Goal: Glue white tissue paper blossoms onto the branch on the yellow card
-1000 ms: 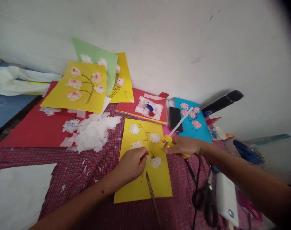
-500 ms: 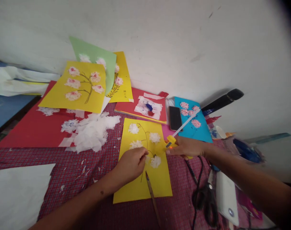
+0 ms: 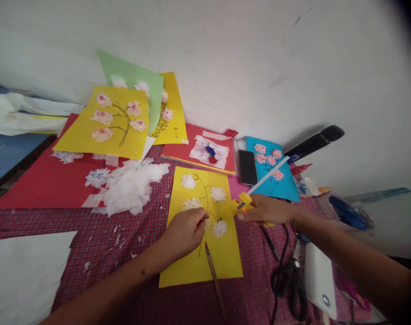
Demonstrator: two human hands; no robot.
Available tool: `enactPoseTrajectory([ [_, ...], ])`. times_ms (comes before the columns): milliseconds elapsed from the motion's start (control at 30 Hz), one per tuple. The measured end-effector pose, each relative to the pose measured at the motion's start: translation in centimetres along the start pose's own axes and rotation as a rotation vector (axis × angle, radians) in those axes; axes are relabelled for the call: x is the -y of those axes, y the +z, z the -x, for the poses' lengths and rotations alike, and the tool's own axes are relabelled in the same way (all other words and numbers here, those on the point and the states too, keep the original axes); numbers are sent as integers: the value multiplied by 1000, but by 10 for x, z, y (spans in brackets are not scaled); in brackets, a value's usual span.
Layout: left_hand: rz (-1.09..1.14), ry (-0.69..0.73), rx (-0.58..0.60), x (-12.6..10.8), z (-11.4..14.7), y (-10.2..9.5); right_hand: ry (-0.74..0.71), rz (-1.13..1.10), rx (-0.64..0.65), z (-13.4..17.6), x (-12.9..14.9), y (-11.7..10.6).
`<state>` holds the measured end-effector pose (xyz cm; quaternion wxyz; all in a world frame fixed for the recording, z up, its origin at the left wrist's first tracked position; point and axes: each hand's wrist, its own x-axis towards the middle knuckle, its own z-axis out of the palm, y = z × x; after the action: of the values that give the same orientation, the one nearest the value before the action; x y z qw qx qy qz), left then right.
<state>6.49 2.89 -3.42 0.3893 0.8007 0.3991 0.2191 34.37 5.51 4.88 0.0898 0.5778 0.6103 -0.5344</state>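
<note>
A yellow sheet (image 3: 178,266) lies before me, with drawn dark stems and several white tissue-paper flowers (image 3: 218,194) on it. My left hand (image 3: 188,228) is over the sheet's middle, thumb and fingers pinched together. A pale scrap shows beside its fingertips; what they hold is hidden. At the sheet's right edge, my right hand (image 3: 268,210) grips a yellow glue gun (image 3: 245,198) with a small orange light lit. A long translucent glue stick (image 3: 268,175) juts from its back. A brush (image 3: 214,280) rests across the sheet's lower edge.
Torn white tissue (image 3: 131,185) is heaped on the left beside a red sheet (image 3: 39,180). Finished flower cards (image 3: 119,97) lean at the wall. A phone (image 3: 247,167) lies behind my right hand. Scissors (image 3: 295,289), a cable and a white power bank (image 3: 320,280) lie at right.
My right hand has turned the glue gun slightly and shifted a little right, so the glue stick points further right. My left hand stays nearly still.
</note>
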Motion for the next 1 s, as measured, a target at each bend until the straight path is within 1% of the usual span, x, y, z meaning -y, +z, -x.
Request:
enactPoseTrajectory([
  [100, 1, -1, 4, 0, 0, 0, 8, 8, -24, 0, 0, 1],
  [367, 7, 2, 1, 1, 0, 1, 12, 15, -22, 0, -1, 3],
  [633, 8, -2, -2, 1, 0, 1, 18, 35, -28, 3, 4, 3],
  [1000, 2, -2, -1, 2, 0, 2, 49, 44, -46, 4, -5, 3],
])
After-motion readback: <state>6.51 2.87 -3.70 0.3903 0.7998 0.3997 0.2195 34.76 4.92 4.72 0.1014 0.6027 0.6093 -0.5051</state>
